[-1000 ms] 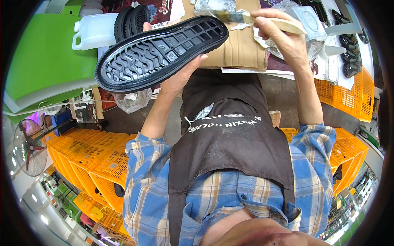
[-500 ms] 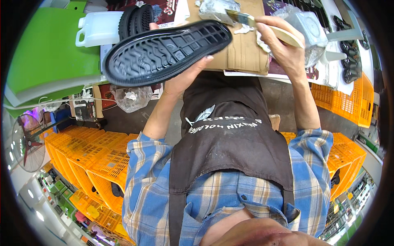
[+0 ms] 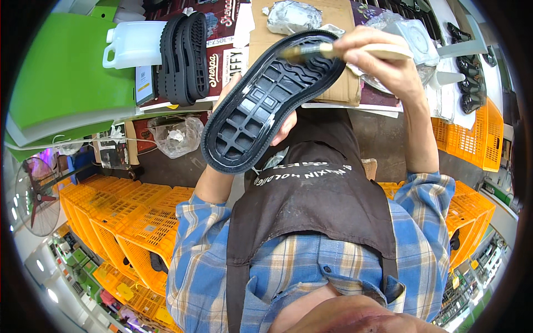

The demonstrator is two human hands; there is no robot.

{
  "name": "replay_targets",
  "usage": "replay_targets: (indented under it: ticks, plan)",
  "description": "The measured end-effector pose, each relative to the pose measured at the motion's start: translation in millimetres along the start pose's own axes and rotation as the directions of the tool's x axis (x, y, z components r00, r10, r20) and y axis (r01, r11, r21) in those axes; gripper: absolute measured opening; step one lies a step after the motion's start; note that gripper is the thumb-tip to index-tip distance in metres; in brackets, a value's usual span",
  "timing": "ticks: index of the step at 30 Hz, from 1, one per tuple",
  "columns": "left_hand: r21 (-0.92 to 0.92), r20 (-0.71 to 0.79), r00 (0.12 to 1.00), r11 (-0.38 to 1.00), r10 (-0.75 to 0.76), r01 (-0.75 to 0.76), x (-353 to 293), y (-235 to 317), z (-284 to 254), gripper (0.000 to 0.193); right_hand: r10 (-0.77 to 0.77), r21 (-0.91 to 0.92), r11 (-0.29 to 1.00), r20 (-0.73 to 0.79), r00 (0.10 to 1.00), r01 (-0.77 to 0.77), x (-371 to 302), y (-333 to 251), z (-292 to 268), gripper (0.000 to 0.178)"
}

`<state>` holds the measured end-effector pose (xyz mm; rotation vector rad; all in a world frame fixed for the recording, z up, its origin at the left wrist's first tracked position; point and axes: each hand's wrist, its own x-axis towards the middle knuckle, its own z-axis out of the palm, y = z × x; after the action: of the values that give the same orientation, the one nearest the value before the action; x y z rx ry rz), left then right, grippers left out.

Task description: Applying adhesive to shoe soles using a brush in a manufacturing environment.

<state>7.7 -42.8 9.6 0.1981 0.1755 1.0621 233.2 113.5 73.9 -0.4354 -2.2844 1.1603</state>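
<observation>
A black shoe sole point(image 3: 261, 102) is tilted in front of my chest, its grid-ribbed hollow side facing up. Wet-looking whitish streaks show along its inner rim. My left hand point(image 3: 285, 129) grips the sole from beneath, fingers curled at its right edge and the rest of the hand mostly hidden. In my right hand point(image 3: 388, 66) is a paintbrush point(image 3: 326, 50) with a pale handle, held in a closed grip. Its bristles rest against or just over the inside of the sole's far end; contact cannot be told for certain.
Beyond the sole lie a cardboard sheet point(image 3: 338, 91) and a whitish plastic-wrapped lump point(image 3: 294, 16). To the left stand several black soles point(image 3: 186, 61) and a white jug point(image 3: 133, 41). A translucent container point(image 3: 416, 41) and black shoes point(image 3: 469, 83) are at right. Orange crates point(image 3: 144, 216) stand behind me.
The sole has swung round, its zigzag-ribbed end now at the far right instead of the left. The brush has moved from beside the wrapped lump to the sole.
</observation>
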Motion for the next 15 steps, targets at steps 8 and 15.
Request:
replay_targets:
  ticks: [8,15]
  plan:
    - [0.068,0.025,0.998,0.996,0.062,-0.063,4,-4,6,0.081,0.153,-0.024,0.984,-0.367,0.917,-0.174,-19,11,-6,0.016]
    - [0.260,-0.351,0.915,0.959,0.200,-0.111,6,-15,20,0.084,-0.166,-0.440,0.897,-0.281,0.945,0.026,-14,5,3,0.014]
